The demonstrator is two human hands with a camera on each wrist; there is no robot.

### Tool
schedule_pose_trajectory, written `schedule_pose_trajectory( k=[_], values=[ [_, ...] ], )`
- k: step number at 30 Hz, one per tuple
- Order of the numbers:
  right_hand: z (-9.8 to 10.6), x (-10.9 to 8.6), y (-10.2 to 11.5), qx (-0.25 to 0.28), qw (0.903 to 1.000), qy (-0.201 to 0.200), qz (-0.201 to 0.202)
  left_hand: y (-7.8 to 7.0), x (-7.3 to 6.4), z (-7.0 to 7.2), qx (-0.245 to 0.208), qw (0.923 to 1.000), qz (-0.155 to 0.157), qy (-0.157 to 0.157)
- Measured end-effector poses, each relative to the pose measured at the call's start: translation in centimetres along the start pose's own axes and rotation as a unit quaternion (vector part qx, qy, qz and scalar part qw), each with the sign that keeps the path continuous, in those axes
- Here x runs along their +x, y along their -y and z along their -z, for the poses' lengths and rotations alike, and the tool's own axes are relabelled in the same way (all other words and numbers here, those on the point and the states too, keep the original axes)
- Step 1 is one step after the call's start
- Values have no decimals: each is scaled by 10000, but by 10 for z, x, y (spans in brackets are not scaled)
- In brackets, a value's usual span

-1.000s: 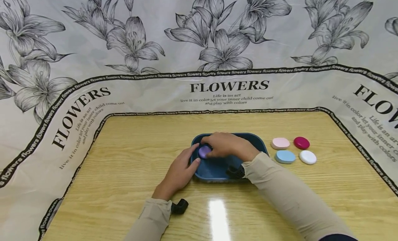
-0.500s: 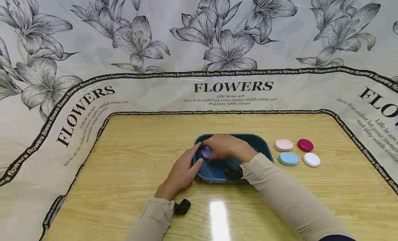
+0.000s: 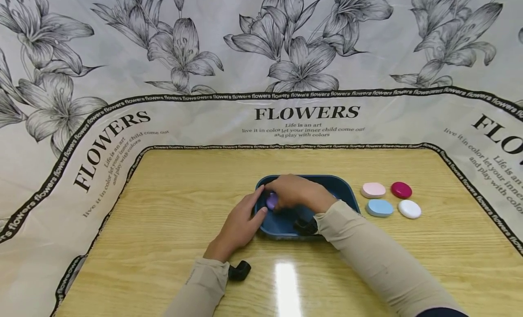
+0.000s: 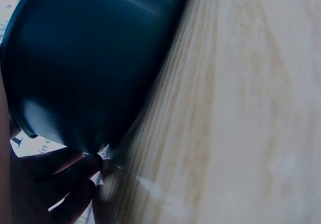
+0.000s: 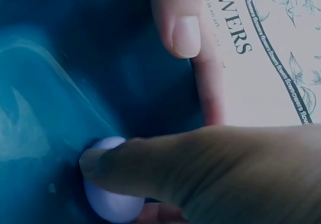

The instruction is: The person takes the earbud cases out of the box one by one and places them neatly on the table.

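Observation:
In the head view a dark blue rectangular tub (image 3: 282, 224) with rounded corners lies on the table. My left hand (image 3: 239, 224) grips its left end, with fingers over the rim; the left wrist view shows other fingers (image 4: 75, 179) against the outer wall. Inside the tub, near that end, my right hand (image 3: 300, 192) pinches a small purple oval soap (image 3: 271, 201). The right wrist view shows the thumb pressed on top of the smooth purple soap (image 5: 113, 204), close to the tub floor. The other right fingers are mostly hidden below the thumb.
Right of the tub lie a pink soap (image 3: 373, 190), a crimson soap (image 3: 401, 190), a light blue soap (image 3: 379, 208) and a white soap (image 3: 409, 209). The wood-grain table (image 3: 184, 194) is bordered by a flower-printed sheet (image 3: 196, 121).
The purple soap appears narrower and is more covered by my right hand than a second ago. My left hand keeps its place on the tub. The head view has shifted slightly.

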State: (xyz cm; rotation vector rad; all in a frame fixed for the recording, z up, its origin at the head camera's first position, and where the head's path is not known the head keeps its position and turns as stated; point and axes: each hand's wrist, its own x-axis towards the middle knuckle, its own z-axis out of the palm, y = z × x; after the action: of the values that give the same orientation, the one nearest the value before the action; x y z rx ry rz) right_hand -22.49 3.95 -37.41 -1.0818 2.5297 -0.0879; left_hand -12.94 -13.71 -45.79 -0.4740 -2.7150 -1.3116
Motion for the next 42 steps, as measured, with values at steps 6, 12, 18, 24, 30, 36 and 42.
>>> schedule_pose_trajectory(
  k=[6, 12, 18, 24, 30, 36, 42],
  values=[
    [-2, -2, -1, 43, 9999, 11, 124, 0, -1, -1, 7, 10000, 10, 2],
    [-3, -4, -4, -98, 9998, 182, 27, -2, 0, -1, 34, 10000, 71, -10],
    [1, -9, -7, 36, 9999, 158, -56, -2, 0, -1, 25, 9999, 159, -46],
    [10, -24, -11, 377, 9993, 56, -33, -3, -1, -3, 28, 9998, 196, 3],
    [21, -42, -18, 700, 9961, -542, 5, -3, 1, -2, 53, 9999, 155, 2],
    [21, -53, -21, 809, 9913, -1036, 75, -3, 0, -1, 25, 9998, 176, -11],
    [17, -65, -22, 921, 9854, -1430, 27, -3, 0, -2, 42, 9998, 195, -11]
  ],
)
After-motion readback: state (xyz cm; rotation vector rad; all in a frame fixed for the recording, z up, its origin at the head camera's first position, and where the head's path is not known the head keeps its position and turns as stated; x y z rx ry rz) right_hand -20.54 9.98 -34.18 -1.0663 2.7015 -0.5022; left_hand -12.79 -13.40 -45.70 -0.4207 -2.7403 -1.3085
